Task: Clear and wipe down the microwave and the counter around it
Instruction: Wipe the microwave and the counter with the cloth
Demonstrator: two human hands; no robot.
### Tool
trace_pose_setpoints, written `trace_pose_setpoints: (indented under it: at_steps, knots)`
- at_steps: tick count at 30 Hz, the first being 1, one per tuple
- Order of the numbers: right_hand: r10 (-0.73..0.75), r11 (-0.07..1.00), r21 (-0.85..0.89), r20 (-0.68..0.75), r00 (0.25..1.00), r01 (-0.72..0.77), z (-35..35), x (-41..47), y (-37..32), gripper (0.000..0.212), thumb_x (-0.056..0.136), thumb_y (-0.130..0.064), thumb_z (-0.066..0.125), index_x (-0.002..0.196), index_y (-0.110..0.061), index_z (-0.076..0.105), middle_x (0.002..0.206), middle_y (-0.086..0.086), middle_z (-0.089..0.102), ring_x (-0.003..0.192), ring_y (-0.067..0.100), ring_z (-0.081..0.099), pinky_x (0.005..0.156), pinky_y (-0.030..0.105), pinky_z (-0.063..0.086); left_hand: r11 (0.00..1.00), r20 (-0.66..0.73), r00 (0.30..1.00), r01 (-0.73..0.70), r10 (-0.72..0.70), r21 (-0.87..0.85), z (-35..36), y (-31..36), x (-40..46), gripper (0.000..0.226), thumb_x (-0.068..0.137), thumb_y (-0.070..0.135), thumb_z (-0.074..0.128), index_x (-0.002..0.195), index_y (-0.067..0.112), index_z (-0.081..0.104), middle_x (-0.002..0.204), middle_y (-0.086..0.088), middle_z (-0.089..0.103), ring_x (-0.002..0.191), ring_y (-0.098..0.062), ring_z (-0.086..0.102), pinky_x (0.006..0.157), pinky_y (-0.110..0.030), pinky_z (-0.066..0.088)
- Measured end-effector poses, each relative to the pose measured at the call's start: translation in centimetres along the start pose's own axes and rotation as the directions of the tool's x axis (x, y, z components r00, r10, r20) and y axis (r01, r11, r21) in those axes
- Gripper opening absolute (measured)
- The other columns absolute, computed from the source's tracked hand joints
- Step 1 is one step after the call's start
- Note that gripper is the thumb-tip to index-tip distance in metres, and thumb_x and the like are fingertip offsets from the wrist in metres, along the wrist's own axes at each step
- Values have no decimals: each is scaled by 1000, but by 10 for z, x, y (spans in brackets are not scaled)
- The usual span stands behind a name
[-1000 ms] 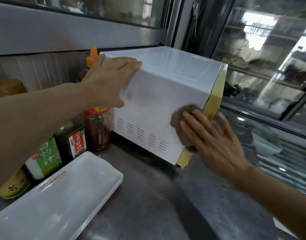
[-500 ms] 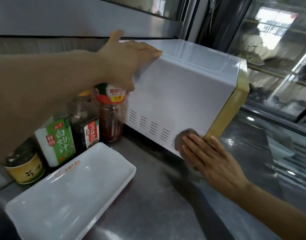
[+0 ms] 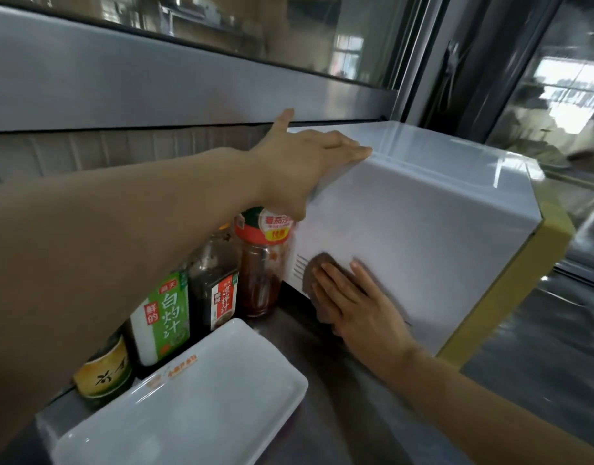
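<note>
The white microwave (image 3: 423, 209) with a yellow front frame stands on the steel counter (image 3: 349, 397). My left hand (image 3: 305, 159) lies flat over its top rear corner, fingers straight, thumb pointing up. My right hand (image 3: 352, 297) presses a brown cloth (image 3: 317, 263) flat against the microwave's side panel, low down near the vent slots at the rear. Most of the cloth is hidden under my fingers.
A row of sauce containers stands left of the microwave: a red-lidded jar (image 3: 260, 263), a dark bottle (image 3: 218, 280), a green-labelled bottle (image 3: 163, 313), a small yellow-labelled jar (image 3: 104, 370). A white rectangular tray (image 3: 188, 404) lies in front. Glass panels rise behind and to the right.
My right hand slid the cloth along the side panel from the yellow front edge toward the rear vents. The left hand stayed on the top corner. The view shifted.
</note>
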State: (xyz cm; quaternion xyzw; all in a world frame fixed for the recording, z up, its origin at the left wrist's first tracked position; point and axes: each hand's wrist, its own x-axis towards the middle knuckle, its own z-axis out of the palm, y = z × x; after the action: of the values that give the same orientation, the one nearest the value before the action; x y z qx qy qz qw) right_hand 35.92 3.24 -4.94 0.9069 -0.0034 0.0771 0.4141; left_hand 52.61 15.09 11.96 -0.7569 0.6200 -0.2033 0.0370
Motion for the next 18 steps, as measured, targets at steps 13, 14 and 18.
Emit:
trace_pose_setpoints:
  at_steps: [13,14,18]
  knots:
    - [66,998,2,-59,996,-66,-19,39,15,69,96,-37,36,143,-8,-6,158,13,2,144,32,-12,108,52,-24,998,6,1000,-16,16,59,-4,-5,-2,114,69,21,73,148,36,-8,158,8,8,142,-15,22,110,-60,-2]
    - [76,997,11,-48,996,-76,-16,43,13,69,96,-37,35,143,-8,-7,158,13,1,145,33,-10,108,52,-24,998,-9,1000,-16,16,64,-3,-5,-2,114,69,22,73,148,36,-7,157,8,9,141,-16,24,110,-60,-1]
    - [-66,998,24,10,998,66,-6,30,6,69,98,-37,33,145,-7,-8,158,15,-6,144,35,-14,99,50,-32,998,10,1000,-5,5,62,-2,-1,-3,119,66,26,78,148,36,-9,157,8,7,142,-14,21,110,-61,-2]
